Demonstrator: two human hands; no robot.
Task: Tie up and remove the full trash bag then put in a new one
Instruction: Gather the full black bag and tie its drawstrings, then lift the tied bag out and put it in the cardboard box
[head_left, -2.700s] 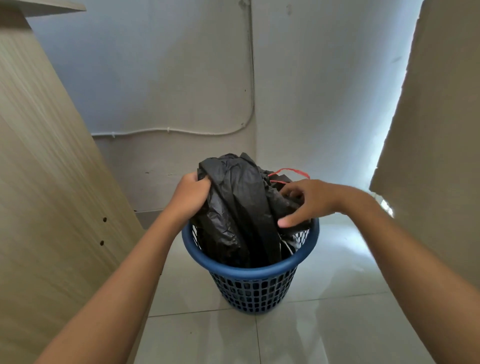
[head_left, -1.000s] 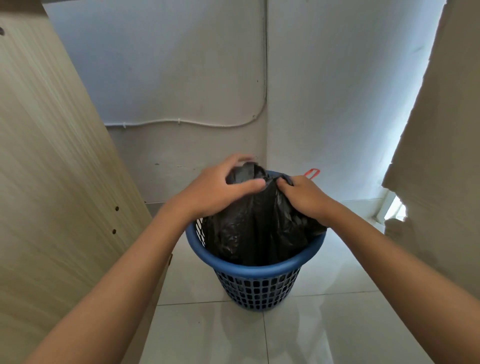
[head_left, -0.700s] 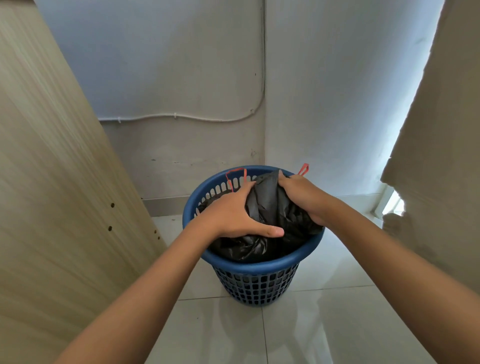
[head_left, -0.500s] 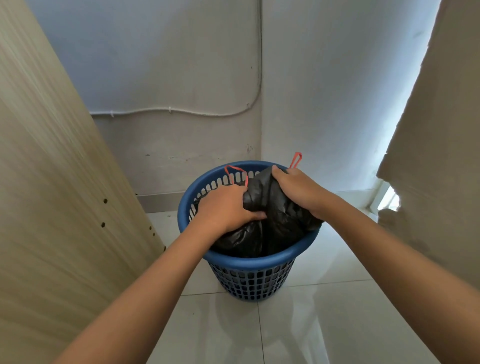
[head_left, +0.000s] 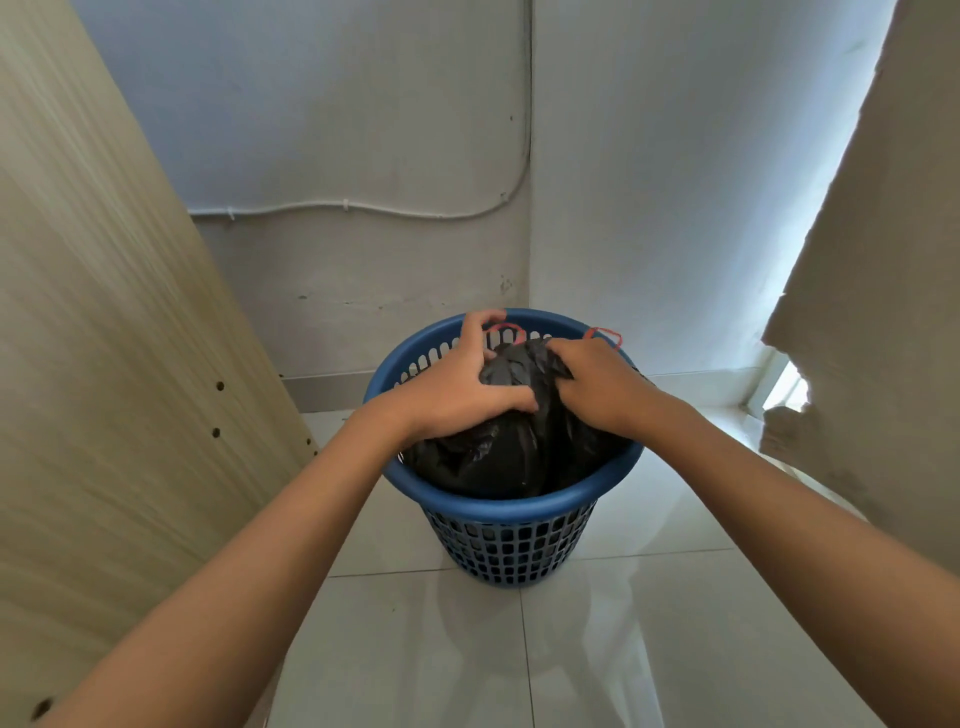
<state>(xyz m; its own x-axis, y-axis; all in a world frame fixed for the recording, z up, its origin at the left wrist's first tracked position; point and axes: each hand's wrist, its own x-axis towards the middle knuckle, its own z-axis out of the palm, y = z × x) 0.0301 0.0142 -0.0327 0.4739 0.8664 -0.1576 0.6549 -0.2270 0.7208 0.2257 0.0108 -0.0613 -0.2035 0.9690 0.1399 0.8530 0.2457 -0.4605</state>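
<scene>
Gathering bag neck, tying step | left hand (head_left: 457, 389) and right hand (head_left: 597, 387) each clamped on black trash bag (head_left: 509, 452) inside blue basket (head_left: 514, 512) | next: likely pull red drawstring loops (head_left: 602, 335), knot

I see a wooden panel (head_left: 104, 364) with drilled holes along the floor's left edge. A white cable (head_left: 363, 209) runs across the rear wall (head_left: 337, 130). White floor tiles (head_left: 415, 649) are glossy.
</scene>
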